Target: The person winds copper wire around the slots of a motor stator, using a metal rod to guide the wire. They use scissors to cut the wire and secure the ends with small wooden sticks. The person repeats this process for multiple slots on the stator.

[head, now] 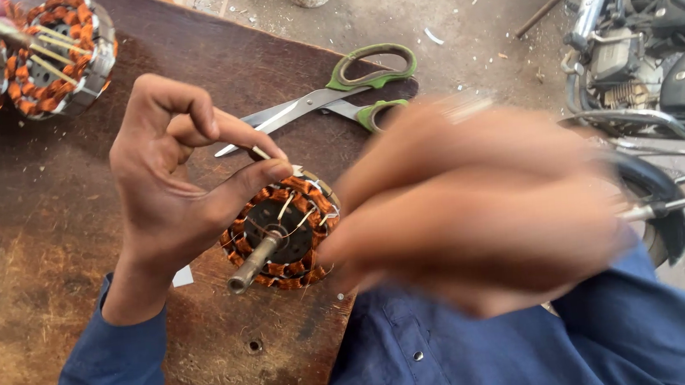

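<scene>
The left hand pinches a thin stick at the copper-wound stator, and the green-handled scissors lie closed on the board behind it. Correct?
Not quite. In the head view the scissors lie open, blades spread, on the board. The rest holds: the left hand pinches a thin stick at the stator.

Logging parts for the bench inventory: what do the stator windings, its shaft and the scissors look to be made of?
Stator windings: likely enamelled copper, glossy orange-brown strands.
Shaft: bare metal, probably steel, dull grey sheen.
Scissors: bright metal blades, green handles that look plastic.
Left hand pinches a thin pale sliver, material unclear.
</scene>
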